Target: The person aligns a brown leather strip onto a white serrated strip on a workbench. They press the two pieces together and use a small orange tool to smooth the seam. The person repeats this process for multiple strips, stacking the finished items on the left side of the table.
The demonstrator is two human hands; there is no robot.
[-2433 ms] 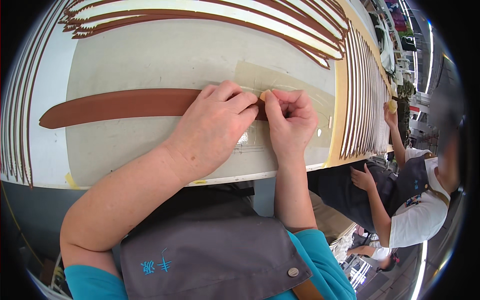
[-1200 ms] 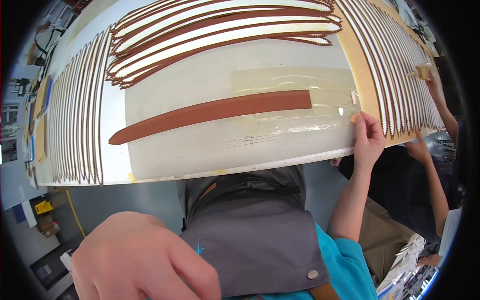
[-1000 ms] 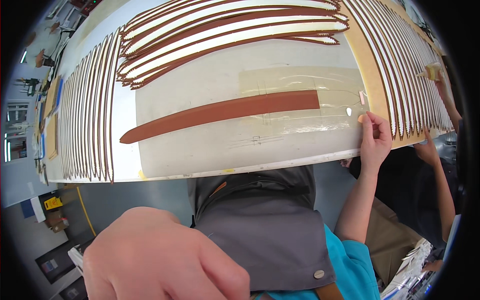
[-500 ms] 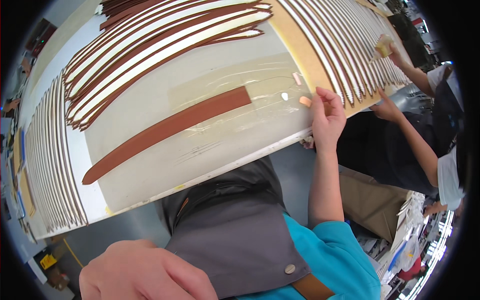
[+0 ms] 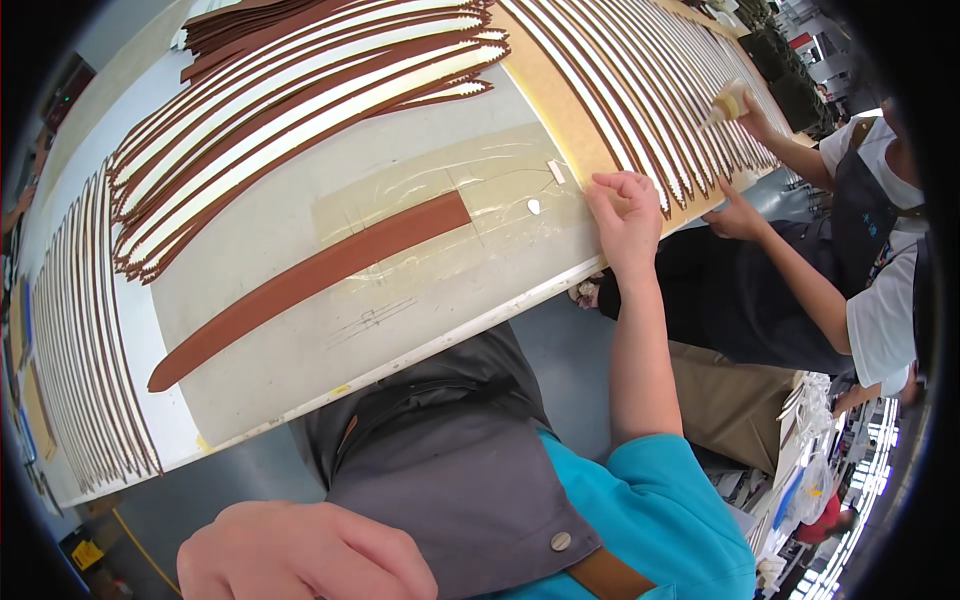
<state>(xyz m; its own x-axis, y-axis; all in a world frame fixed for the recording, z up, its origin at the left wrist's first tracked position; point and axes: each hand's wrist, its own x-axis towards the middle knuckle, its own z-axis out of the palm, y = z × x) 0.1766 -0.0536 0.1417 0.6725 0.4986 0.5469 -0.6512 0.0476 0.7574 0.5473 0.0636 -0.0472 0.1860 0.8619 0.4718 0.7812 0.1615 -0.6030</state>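
A long brown leather strap (image 5: 310, 278) lies flat on the pale worktable (image 5: 420, 330), its square end on a patch of clear tape (image 5: 470, 200). My right hand (image 5: 625, 220) rests near the table's front edge, right of the strap's end, fingers curled on the tan board (image 5: 560, 120); I cannot see anything held in it. My left hand (image 5: 300, 555) is off the table, low by my grey apron, fingers curled and holding nothing visible.
Many brown and white straps (image 5: 300, 110) lie fanned at the back, more rows (image 5: 80, 370) at the left and on the tan board at the right. A person (image 5: 860, 250) at my right holds a glue bottle (image 5: 725, 103) over those straps.
My left hand left the strap and dropped below the table edge to my apron. My right hand stayed near the strap's taped end. The view swung and tilted to the left.
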